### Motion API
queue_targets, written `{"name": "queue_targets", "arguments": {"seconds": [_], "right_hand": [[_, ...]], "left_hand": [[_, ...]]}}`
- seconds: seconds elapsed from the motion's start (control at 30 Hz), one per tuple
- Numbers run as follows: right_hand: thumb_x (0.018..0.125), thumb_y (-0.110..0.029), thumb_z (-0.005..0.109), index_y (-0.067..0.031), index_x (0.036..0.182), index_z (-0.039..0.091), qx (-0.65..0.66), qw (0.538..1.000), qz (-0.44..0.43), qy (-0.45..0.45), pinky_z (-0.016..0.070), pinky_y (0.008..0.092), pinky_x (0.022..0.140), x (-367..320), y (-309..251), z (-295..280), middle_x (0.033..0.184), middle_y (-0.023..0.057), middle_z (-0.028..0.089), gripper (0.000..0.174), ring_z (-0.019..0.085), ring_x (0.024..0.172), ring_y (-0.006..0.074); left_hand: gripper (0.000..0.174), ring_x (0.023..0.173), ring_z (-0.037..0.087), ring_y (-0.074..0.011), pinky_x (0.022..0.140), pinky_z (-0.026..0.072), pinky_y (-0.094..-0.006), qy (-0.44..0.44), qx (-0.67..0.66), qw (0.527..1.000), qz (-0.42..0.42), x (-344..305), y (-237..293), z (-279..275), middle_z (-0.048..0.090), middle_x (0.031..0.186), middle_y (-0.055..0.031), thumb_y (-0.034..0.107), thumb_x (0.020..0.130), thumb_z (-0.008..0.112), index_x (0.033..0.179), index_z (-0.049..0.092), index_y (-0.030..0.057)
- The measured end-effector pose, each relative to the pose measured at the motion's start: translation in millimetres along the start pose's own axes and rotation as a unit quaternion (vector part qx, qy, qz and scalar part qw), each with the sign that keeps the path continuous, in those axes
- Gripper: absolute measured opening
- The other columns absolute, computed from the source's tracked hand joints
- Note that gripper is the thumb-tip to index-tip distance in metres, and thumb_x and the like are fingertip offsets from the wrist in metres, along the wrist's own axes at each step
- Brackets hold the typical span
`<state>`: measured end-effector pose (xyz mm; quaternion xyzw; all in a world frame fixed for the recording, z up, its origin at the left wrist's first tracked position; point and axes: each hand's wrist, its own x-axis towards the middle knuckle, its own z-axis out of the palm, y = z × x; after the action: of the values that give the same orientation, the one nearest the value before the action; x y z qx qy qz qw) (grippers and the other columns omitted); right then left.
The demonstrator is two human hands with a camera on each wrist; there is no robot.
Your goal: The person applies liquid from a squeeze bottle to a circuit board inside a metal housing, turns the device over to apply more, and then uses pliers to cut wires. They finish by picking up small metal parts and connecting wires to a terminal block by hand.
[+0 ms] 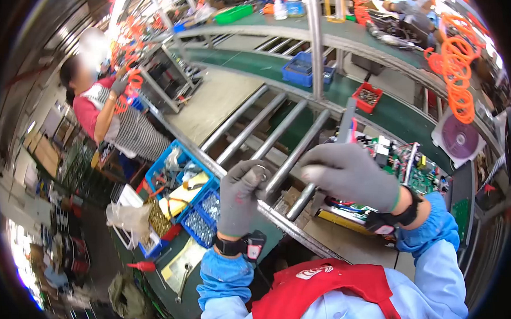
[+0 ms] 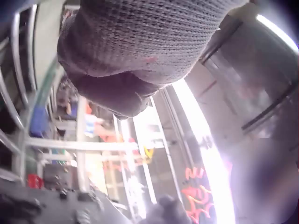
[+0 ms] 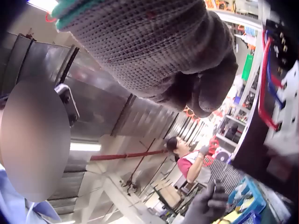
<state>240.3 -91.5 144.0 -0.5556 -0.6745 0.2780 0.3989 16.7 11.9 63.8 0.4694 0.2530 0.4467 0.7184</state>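
Observation:
My gloved left hand (image 1: 238, 199) is raised over the metal rollers, thumb and fingertips pinching a small shiny metal piece (image 1: 261, 171). Its exact kind is too small to tell. In the left wrist view the glove (image 2: 135, 42) shows curled fingers. To the right, my gloved right hand (image 1: 354, 176) hovers in front of an electronics unit (image 1: 405, 164) with green circuit boards and wires. Its fingers curl in toward the thumb, and no object shows between them in the right wrist view, where red and blue wires (image 3: 265, 84) run close by.
Blue bins (image 1: 204, 217) of small fasteners and a blue crate (image 1: 177, 168) stand at left. A wrench (image 1: 184, 280) and a red-handled tool (image 1: 141, 266) lie nearby. A red bin (image 1: 367, 97) sits behind the unit. Another person (image 1: 104, 108) stands at back left.

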Motion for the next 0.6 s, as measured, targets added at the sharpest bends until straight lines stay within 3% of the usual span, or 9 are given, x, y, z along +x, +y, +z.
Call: {"name": "queue_targets", "arguments": {"seconds": [0.03,0.1,0.2,0.3,0.47,0.5,0.53,0.57,0.6], "right_hand": [[0.092,-0.021,0.069,0.0025,0.108,0.069,-0.014,0.999,-0.047,0.022,0.0508,0.0294,0.066,1.3,2.1,4.0,0.081,0.0091,0.067,0.028,0.063,0.074,0.0128],[0.092,-0.02,0.07,0.0028,0.105,0.069,0.049,0.998,0.046,0.013,0.0504,0.028,0.066,0.7,-9.9,-0.5,0.081,0.0075,0.067,0.026,0.062,0.075,0.0112],[0.092,-0.023,0.069,0.0012,0.097,0.07,0.165,0.98,0.101,0.035,0.0482,0.0317,0.061,-5.2,-3.6,-7.1,0.071,0.0078,0.064,0.025,0.061,0.066,0.0134],[0.093,-0.019,0.068,0.0014,0.096,0.07,0.138,0.988,0.051,0.041,0.0476,0.0299,0.061,-11.2,3.7,-20.2,0.071,0.0051,0.064,0.021,0.061,0.067,0.0105],[0.091,-0.024,0.066,0.0018,0.093,0.07,0.144,0.984,0.087,0.061,0.0501,0.0304,0.064,-16.9,10.3,-29.9,0.072,0.0084,0.065,0.026,0.064,0.068,0.0129],[0.09,-0.025,0.066,0.0019,0.092,0.07,0.136,0.984,0.087,0.076,0.0504,0.0306,0.064,-16.3,14.8,-29.6,0.071,0.009,0.065,0.027,0.064,0.069,0.0133],[0.089,-0.029,0.065,0.0016,0.09,0.069,0.121,0.98,0.045,0.151,0.0506,0.0321,0.062,-9.9,33.7,-25.1,0.069,0.0099,0.065,0.031,0.063,0.065,0.0146],[0.089,-0.029,0.064,-0.0003,0.088,0.07,0.099,0.972,0.075,0.2,0.0497,0.033,0.057,-5.2,42.5,-37.2,0.069,0.0092,0.065,0.029,0.062,0.06,0.0144],[0.089,-0.028,0.064,-0.0004,0.087,0.07,0.173,0.95,0.099,0.239,0.0497,0.032,0.055,2.2,64.3,-51.9,0.069,0.0089,0.066,0.028,0.062,0.058,0.0147]], "left_hand": [[0.035,0.066,0.057,-0.0078,0.058,0.0446,-0.0205,-0.015,0.003,1.0,-0.004,-0.7,3.5,19.9,0.067,0.086,-0.0043,0.027,0.092,0.075,0.111,0.067,-0.0015],[0.036,0.066,0.058,-0.0079,0.057,0.046,-0.0202,-0.04,0.026,0.999,-0.009,-2.8,8.2,47.5,0.068,0.085,-0.0044,0.027,0.092,0.075,0.111,0.067,-0.0025],[0.031,0.069,0.061,-0.0079,0.06,0.0499,-0.0202,-0.065,0.033,0.997,0.032,-3.1,5.7,72.5,0.07,0.088,-0.005,0.019,0.092,0.074,0.114,0.068,-0.003],[0.028,0.071,0.062,-0.0081,0.06,0.0503,-0.0208,-0.086,0.081,0.993,0.018,-1.1,10.1,82.4,0.07,0.089,-0.0051,0.015,0.093,0.073,0.113,0.068,-0.0032],[0.025,0.069,0.059,-0.0076,0.059,0.0476,-0.0196,-0.09,0.046,0.995,0.024,2.3,2.0,97.6,0.068,0.087,-0.0045,0.015,0.093,0.072,0.111,0.069,-0.0025],[0.024,0.069,0.057,-0.0071,0.059,0.0464,-0.0191,-0.086,0.027,0.996,0.013,4.3,0.5,100.3,0.067,0.086,-0.0037,0.015,0.094,0.071,0.111,0.068,-0.0019],[0.023,0.069,0.055,-0.0065,0.059,0.0452,-0.0186,-0.084,0.009,0.996,0.001,7.6,-1.9,103.4,0.065,0.086,-0.0028,0.015,0.094,0.071,0.111,0.067,-0.0014],[0.022,0.069,0.051,-0.0056,0.058,0.0434,-0.0181,-0.076,-0.034,0.996,-0.02,13.4,-5.7,101.0,0.06,0.085,-0.0006,0.015,0.095,0.07,0.111,0.065,0.0002],[0.021,0.069,0.047,-0.0047,0.057,0.0415,-0.0176,-0.068,-0.077,0.994,-0.042,21.7,-9.8,91.8,0.055,0.085,0.0015,0.015,0.096,0.069,0.111,0.062,0.0018]]}}
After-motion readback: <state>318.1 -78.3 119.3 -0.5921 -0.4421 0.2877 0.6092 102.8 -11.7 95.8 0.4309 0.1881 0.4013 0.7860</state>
